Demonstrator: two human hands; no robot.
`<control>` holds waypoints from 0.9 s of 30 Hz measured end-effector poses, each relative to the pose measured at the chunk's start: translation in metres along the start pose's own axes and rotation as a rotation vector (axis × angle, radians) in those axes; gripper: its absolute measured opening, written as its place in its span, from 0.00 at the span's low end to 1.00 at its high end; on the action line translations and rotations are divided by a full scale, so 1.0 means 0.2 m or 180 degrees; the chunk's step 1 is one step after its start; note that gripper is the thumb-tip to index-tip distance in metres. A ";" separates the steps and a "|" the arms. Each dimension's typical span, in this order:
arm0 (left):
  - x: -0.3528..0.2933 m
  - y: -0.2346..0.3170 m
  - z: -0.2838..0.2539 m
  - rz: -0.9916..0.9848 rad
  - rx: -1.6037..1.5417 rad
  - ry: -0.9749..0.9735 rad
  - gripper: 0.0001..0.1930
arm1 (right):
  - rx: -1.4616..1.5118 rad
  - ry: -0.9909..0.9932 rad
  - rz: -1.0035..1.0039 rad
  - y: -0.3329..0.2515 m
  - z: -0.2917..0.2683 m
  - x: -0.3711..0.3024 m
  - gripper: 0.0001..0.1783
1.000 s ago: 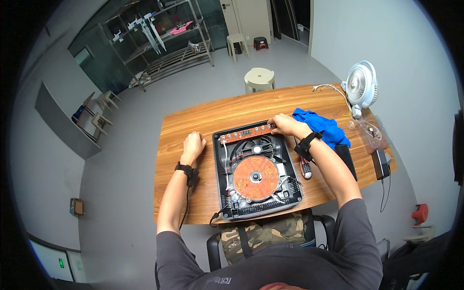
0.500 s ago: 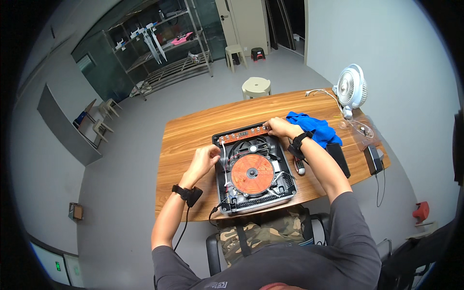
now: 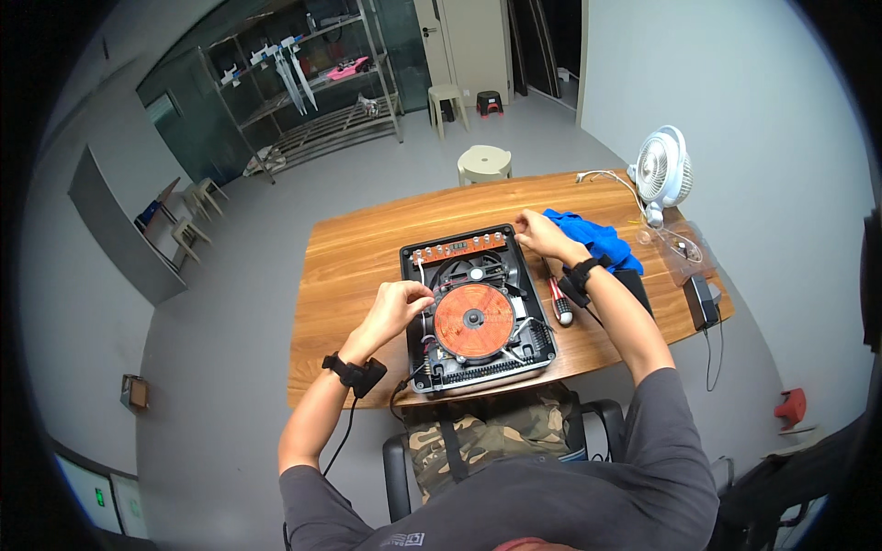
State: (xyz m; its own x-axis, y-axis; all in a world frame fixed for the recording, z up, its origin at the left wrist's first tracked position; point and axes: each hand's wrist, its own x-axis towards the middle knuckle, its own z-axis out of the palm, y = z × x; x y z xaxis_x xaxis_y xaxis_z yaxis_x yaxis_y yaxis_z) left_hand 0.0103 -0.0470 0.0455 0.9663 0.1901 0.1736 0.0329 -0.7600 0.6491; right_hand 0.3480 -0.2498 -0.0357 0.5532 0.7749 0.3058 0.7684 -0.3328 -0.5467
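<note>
An opened induction cooker [image 3: 537, 321] lies on the table before me, its inside facing up. A round copper-coloured coil [image 3: 496, 312] fills its middle, and an orange circuit strip [image 3: 464, 246] runs along its far end. My left hand [image 3: 397, 308] reaches over the cooker's left side, fingertips pinched beside the coil, over the white wire [image 3: 422, 272]. Whatever those fingers hold is hidden. At the far right corner of the housing, my right hand [image 3: 544, 234] has thumb and forefinger apart, with nothing visible between them. A red-and-black-handled screwdriver [image 3: 559, 301] lies right of the cooker, below my right wrist.
Beyond my right wrist lie a blue cloth [image 3: 599, 241] and a dark flat object [image 3: 634, 289]. A white fan [image 3: 663, 170] stands at the far right. A black power adapter [image 3: 701, 303] sits near the right edge. A cream stool [image 3: 484, 163] stands past the table.
My left hand has moved right, over the cooker's edge to the coil. My right hand has come off the circuit strip's right end to the housing corner. The view has shifted slightly.
</note>
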 end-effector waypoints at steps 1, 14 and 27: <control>0.00 0.00 0.00 -0.0004 -0.0013 0.0019 0.08 | -0.0352 0.0134 -0.0020 -0.01 -0.03 -0.05 0.18; 0.04 -0.03 0.13 0.0312 -0.0208 0.0068 0.05 | -0.1518 -0.1275 0.1105 -0.20 -0.12 -0.66 0.35; 0.00 0.05 0.11 -0.0134 -0.0302 -0.0019 0.08 | -0.0240 -0.0360 0.1293 -0.11 -0.18 -0.70 0.19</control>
State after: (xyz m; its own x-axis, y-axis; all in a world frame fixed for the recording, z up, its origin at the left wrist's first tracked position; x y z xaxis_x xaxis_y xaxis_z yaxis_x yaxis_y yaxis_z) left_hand 0.0167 -0.0679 0.0358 0.9661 0.2166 0.1404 0.0495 -0.6892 0.7229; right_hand 0.2640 -0.3704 -0.0390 0.7803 0.6253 -0.0123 0.5189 -0.6583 -0.5453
